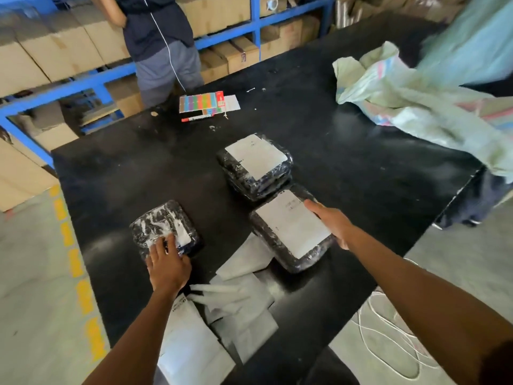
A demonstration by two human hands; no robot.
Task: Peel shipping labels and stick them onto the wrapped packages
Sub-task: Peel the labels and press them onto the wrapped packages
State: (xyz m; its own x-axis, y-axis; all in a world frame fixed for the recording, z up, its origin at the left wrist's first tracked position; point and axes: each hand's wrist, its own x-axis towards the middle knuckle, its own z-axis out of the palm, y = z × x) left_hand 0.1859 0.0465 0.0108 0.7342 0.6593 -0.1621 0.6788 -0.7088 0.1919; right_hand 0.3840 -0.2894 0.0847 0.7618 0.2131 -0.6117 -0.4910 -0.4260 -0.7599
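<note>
Left hand point(166, 262) rests with fingers spread on the unlabelled package point(165, 227); right hand point(331, 222) grips the edge of the labelled package point(291, 232). Both packages lie on the black bench point(125, 168).

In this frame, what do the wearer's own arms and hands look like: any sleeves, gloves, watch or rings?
Both arms are bare along the whole visible length, with no sleeves in view. The left hand and the right hand are ungloved. No watch, bracelet or wristband shows on either wrist, and no rings are visible on the fingers, though the image is too soft to rule out something small.
</note>
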